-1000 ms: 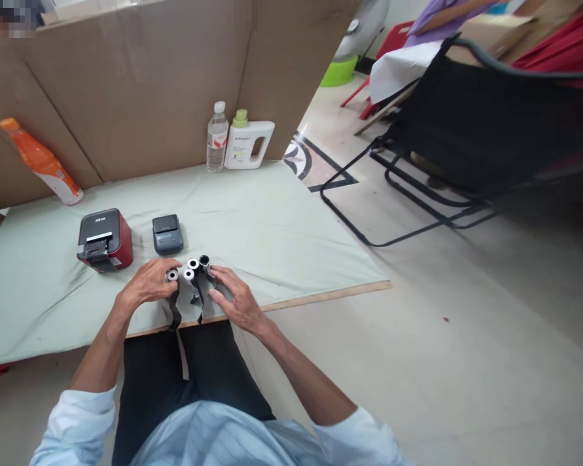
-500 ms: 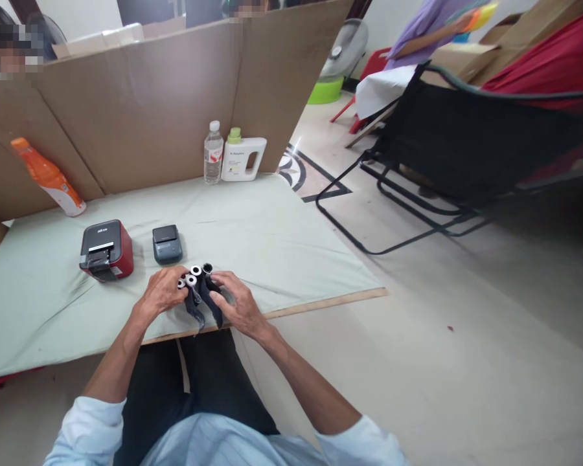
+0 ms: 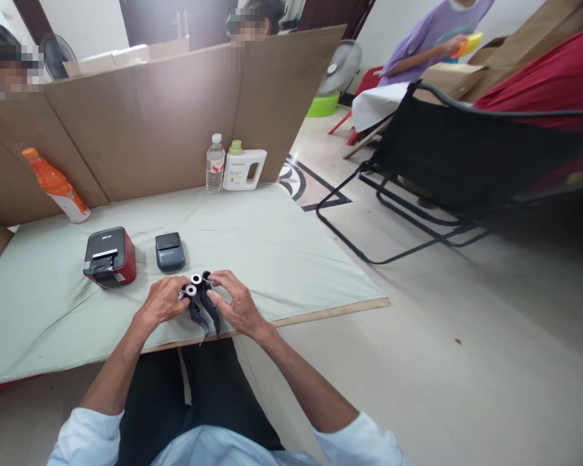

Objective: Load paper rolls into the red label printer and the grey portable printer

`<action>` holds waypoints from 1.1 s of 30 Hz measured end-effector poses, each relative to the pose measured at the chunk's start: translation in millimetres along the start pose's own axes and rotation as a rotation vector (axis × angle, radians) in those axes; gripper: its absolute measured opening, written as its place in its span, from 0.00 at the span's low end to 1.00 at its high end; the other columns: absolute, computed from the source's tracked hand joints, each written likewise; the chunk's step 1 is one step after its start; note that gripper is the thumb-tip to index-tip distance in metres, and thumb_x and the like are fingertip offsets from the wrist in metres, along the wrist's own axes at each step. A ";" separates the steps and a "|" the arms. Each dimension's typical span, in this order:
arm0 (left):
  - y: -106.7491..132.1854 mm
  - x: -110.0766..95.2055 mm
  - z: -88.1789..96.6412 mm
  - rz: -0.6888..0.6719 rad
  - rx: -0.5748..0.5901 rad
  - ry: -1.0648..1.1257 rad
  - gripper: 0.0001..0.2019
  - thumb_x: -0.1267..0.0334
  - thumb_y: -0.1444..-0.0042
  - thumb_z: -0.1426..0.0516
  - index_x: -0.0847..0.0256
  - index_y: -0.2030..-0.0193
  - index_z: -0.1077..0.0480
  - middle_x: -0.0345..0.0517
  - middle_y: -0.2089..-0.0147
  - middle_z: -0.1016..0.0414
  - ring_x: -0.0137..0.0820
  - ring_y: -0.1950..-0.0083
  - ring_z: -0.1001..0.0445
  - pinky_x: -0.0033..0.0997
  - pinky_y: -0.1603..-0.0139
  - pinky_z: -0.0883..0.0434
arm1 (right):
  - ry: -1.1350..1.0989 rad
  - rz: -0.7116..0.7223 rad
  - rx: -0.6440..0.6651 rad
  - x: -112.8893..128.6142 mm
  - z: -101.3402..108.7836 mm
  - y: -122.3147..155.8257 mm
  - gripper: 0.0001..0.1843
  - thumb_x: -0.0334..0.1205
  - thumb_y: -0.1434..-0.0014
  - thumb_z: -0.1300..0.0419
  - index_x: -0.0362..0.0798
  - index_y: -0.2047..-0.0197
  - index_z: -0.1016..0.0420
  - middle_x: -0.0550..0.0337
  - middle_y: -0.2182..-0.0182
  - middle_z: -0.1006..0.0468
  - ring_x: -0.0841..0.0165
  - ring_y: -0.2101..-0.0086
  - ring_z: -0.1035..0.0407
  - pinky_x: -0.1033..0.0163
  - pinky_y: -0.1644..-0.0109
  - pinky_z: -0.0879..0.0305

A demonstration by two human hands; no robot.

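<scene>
Several small rolls of black ribbon [image 3: 191, 290] with white ring-shaped cores stand bunched near the front edge of the table, their loose dark tails hanging toward me. My left hand [image 3: 164, 300] is closed around the rolls on the left side, its fingers partly hiding them. On the right, the thumb and fingers of my right hand [image 3: 235, 301] pinch the rightmost roll, whose core looks dark inside. Just beyond the rolls lies a small dark grey portable printer [image 3: 170, 252]. Left of that sits a red and black label printer [image 3: 109, 257] with a black strip at its front.
On the green-clothed table [image 3: 291, 252], an orange bottle [image 3: 58, 186], a water bottle [image 3: 215, 164] and a white detergent jug [image 3: 243, 168] stand by a cardboard panel [image 3: 150, 123]. A black folding chair [image 3: 466, 149] is at right. Other people are beyond the panel and at upper right.
The whole view has tilted up slightly, so the table sits lower in the picture. My right fingers have closed in on the rightmost roll; my left hand keeps its hold.
</scene>
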State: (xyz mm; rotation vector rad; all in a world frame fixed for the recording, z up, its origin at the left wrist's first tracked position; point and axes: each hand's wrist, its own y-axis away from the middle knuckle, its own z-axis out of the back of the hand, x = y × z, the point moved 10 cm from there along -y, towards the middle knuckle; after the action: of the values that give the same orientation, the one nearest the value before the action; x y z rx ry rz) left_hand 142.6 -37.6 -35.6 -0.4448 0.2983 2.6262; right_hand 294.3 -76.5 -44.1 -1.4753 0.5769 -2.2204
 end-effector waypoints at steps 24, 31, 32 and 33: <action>2.1 -0.8 34.0 -0.122 -0.134 0.470 0.10 0.70 0.47 0.44 0.59 0.59 0.27 0.41 0.61 0.19 0.31 0.61 0.22 0.30 0.60 0.27 | -0.154 -0.152 0.387 2.7 -36.7 -54.9 0.16 0.47 0.29 0.44 0.49 0.49 0.19 0.56 0.57 0.17 0.65 0.59 0.24 0.59 0.54 0.28; 3.3 1.1 31.4 -0.139 -0.196 0.419 0.09 0.68 0.43 0.45 0.57 0.56 0.29 0.42 0.60 0.19 0.33 0.58 0.21 0.31 0.58 0.28 | -0.004 -0.055 0.432 13.1 -46.9 -54.0 0.13 0.42 0.32 0.39 0.51 0.47 0.20 0.56 0.55 0.16 0.62 0.58 0.25 0.57 0.53 0.31; 3.9 2.0 29.7 -0.133 -0.211 0.420 0.09 0.68 0.42 0.46 0.57 0.55 0.29 0.42 0.59 0.19 0.33 0.58 0.22 0.31 0.58 0.28 | 0.008 -0.069 0.429 11.2 -48.0 -54.4 0.12 0.42 0.31 0.39 0.51 0.47 0.20 0.56 0.56 0.16 0.62 0.58 0.25 0.57 0.53 0.31; 4.7 3.2 27.2 -0.123 -0.226 0.421 0.10 0.67 0.42 0.46 0.57 0.54 0.30 0.42 0.58 0.20 0.33 0.57 0.22 0.31 0.58 0.28 | 0.017 -0.081 0.421 9.2 -48.7 -54.9 0.12 0.43 0.31 0.39 0.51 0.47 0.20 0.55 0.56 0.16 0.62 0.58 0.25 0.57 0.54 0.31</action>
State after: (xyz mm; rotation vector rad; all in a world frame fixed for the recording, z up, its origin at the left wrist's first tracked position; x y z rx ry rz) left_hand 130.7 -32.8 -11.0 -1.0613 0.0993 2.4353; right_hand 239.9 -30.5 -24.3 -1.2776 0.0438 -2.2399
